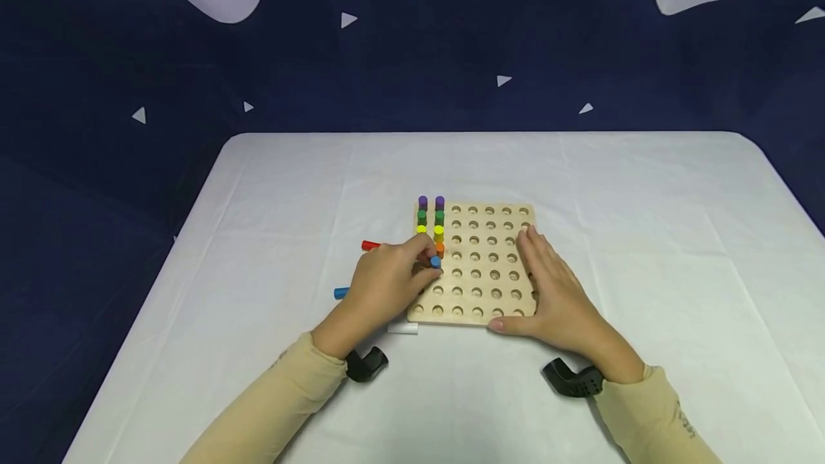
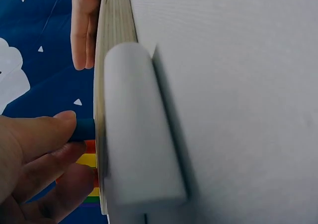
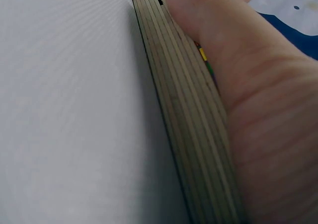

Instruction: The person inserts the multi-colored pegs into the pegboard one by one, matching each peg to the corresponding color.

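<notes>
A square wooden pegboard (image 1: 465, 248) with rows of round holes lies on the table. Two columns of pegs stand at its left: purple (image 1: 440, 202), green (image 1: 440, 218), yellow (image 1: 439, 233), and an orange peg (image 1: 440, 250) in the second column. My left hand (image 1: 387, 279) pinches a blue peg (image 1: 435, 262) between thumb and finger, just in front of the orange one. In the left wrist view that blue peg (image 2: 85, 129) is upright to the board, its lower end at the surface. My right hand (image 1: 561, 303) rests along the board's right edge, fingers straight, thumb at the front corner.
Left of the board, a red peg (image 1: 370, 245) and another blue peg (image 1: 341, 293) lie partly behind the left hand. A white peg (image 1: 402, 329) lies by the front left corner and looms large in the left wrist view. Black wrist mounts (image 1: 367, 365) sit at both cuffs.
</notes>
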The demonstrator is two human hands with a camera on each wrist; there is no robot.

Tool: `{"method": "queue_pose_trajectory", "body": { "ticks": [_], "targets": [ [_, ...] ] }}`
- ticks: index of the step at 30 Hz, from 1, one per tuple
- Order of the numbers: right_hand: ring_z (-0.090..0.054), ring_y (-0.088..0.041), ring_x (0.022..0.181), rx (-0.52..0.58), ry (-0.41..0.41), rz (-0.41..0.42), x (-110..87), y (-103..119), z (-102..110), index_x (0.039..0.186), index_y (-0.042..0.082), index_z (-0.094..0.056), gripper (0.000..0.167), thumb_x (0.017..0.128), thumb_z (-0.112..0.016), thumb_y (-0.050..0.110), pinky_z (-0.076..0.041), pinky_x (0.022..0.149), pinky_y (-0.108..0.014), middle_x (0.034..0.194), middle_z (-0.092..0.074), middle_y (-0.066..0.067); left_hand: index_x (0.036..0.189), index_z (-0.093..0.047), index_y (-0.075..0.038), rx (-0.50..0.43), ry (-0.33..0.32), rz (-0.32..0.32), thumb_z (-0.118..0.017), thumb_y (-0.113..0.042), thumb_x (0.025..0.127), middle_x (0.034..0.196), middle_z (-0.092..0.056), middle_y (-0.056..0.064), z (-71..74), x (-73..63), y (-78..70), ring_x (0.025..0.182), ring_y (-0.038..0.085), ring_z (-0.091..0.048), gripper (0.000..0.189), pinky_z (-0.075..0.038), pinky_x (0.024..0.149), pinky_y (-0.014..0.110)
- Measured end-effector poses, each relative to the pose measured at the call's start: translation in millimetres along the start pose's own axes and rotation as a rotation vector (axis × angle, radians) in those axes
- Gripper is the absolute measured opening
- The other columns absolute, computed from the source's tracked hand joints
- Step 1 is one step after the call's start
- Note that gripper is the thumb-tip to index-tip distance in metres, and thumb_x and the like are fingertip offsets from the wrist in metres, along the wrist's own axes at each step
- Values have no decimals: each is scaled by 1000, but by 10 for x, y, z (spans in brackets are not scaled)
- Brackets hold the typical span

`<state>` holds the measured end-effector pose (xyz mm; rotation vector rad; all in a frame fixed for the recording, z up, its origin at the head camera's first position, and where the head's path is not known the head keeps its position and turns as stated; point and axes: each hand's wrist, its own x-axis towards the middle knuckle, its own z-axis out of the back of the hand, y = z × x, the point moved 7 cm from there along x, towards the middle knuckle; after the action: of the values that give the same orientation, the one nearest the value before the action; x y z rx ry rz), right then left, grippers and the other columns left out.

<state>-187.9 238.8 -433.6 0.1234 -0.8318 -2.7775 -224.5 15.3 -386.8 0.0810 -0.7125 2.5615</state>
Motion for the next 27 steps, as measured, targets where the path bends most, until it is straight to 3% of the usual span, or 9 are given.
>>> {"method": "queue_pose_trajectory", "body": {
  "ticks": [8, 16, 24, 27],
  "targets": [
    [2, -33, 155, 7, -3, 3, -4, 6, 10, 160, 19, 3, 139, 62, -82, 69, -10, 119, -62, 168, 7, -3, 96, -59, -16, 30, 9, -71, -75, -31, 89, 65, -59, -7, 2, -9, -72, 50, 9, -47, 23, -33, 45, 23],
    [1, -33, 155, 7, 3, 11, 8, 25, 15, 160, 18, 3, 140, 62, -83, 68, -10, 119, -62, 168, 7, -4, 88, -61, -13, 35, 8, -125, -75, -21, 90, 68, -60, -6, -12, -7, -113, 57, 7, -48, 16, -38, 52, 21],
    [2, -32, 155, 6, 19, 0, 21, 25, 14, 160, 20, 4, 139, 62, -81, 71, -9, 119, -62, 168, 9, -1, 104, -68, -11, -74, 66, -4, -74, -18, 90, 90, -72, -1, 24, -80, 19, 72, 6, -58, 17, -50, 66, 24],
    [2, -32, 155, 9, 20, -10, -4, 23, 19, 160, 21, 4, 138, 63, -81, 71, -10, 119, -63, 168, 9, -1, 108, -66, -11, -96, 20, 18, -70, -16, 93, 95, -72, -2, 154, -174, 124, 76, 9, -60, 17, -51, 69, 27]
  ]
}}
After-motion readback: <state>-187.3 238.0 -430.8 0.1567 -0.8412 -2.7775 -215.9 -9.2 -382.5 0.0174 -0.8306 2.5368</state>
